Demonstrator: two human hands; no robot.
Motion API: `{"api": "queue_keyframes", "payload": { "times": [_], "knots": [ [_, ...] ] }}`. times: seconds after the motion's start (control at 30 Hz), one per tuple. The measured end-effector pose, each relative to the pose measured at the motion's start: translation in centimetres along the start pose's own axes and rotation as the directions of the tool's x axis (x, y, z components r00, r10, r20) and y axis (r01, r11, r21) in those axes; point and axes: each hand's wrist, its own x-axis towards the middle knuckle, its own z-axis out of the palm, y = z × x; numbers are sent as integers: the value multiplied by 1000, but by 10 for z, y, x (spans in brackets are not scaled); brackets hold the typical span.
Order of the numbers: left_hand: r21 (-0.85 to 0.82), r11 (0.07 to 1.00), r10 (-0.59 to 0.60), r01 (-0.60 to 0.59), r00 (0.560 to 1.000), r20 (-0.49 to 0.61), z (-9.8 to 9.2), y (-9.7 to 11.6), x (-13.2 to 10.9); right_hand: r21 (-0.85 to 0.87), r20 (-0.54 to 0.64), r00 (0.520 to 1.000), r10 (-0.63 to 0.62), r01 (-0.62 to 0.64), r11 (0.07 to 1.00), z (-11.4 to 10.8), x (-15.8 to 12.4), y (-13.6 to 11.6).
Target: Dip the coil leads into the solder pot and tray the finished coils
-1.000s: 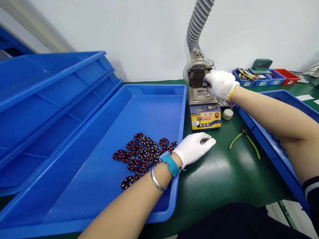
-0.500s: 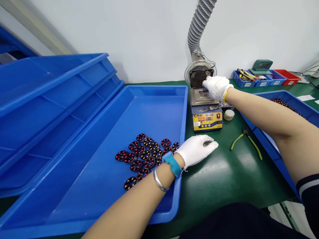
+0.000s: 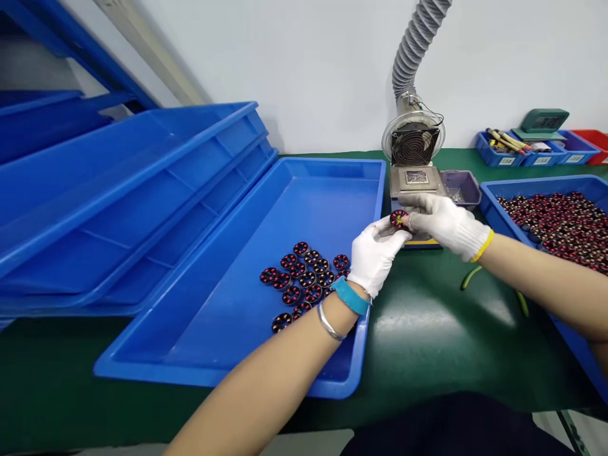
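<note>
My left hand (image 3: pixel 377 253), in a white glove, pinches a round motor stator (image 3: pixel 398 219) with dark red windings and a bit of yellow. From the other side my gloved right hand (image 3: pixel 441 221) closes its fingers on the same stator. Both hands meet just in front of the solder pot (image 3: pixel 396 180), hiding most of its front panel. Left of my left hand, several similar stators (image 3: pixel 307 279) lie in a large blue tray (image 3: pixel 280 373); my left forearm crosses its right edge and covers some of them.
A fan (image 3: pixel 412 147) with a grey exhaust hose (image 3: pixel 418 47) stands behind the pot. To the right are a small purple-grey bin (image 3: pixel 468 188), a blue tray (image 3: pixel 494 190) full of stators and green-handled pliers (image 3: pixel 470 277) partly under my right arm. Stacked blue trays (image 3: pixel 190 171) stand left.
My right hand has come back from the solder pot toward me. My left hand has risen from the tray's edge to meet it, and both now hold the stator. The view has shifted.
</note>
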Motion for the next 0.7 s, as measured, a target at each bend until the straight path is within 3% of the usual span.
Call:
{"api": "queue_keyframes", "payload": {
  "times": [0.1,0.27,0.4,0.47,0.57,0.7],
  "knots": [
    [-43,999,-7,8,1000,12,-1,1,-1,49,73,997,-5,1,999,3,-10,5],
    [-13,997,-71,73,993,93,-2,3,-2,221,233,972,36,-89,971,-12,-11,5],
    [36,994,-105,101,987,119,-2,3,-2,276,270,957,108,-185,943,-17,-4,8],
    [71,991,-125,117,986,115,-1,4,-3,301,218,968,126,-190,935,-20,4,10],
    [136,980,-160,142,978,133,2,7,-5,288,51,993,106,-116,951,-31,23,10],
    [198,968,-191,155,965,178,3,9,-5,-99,-236,970,63,-89,991,-56,53,4]
  ]
}}
